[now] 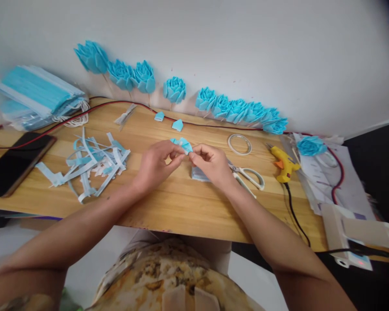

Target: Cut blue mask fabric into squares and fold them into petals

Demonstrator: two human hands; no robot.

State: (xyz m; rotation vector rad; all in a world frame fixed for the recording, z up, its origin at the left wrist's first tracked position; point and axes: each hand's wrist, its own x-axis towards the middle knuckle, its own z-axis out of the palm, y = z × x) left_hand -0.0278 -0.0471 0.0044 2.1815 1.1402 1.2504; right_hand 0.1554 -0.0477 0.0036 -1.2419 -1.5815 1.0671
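Between my two hands, above the middle of the wooden table (168,207), is a small piece of blue mask fabric (183,144). My left hand (158,162) pinches its left side between thumb and fingers. On the other side my right hand (212,163) pinches the lower right edge. Partly covered by my right hand lies a small stack of cut fabric pieces (199,174). Just right of that hand are white-handled scissors (252,178), their blades partly hidden. Two folded blue petals (177,125) lie behind my hands.
Blue fabric flowers (175,90) on sticks lean along the wall. At left are stacked face masks (42,90), a phone (17,162) and fabric scraps (90,162). A tape roll (239,144), yellow glue gun (283,163) with a black cord, and power strip (340,229) are at right.
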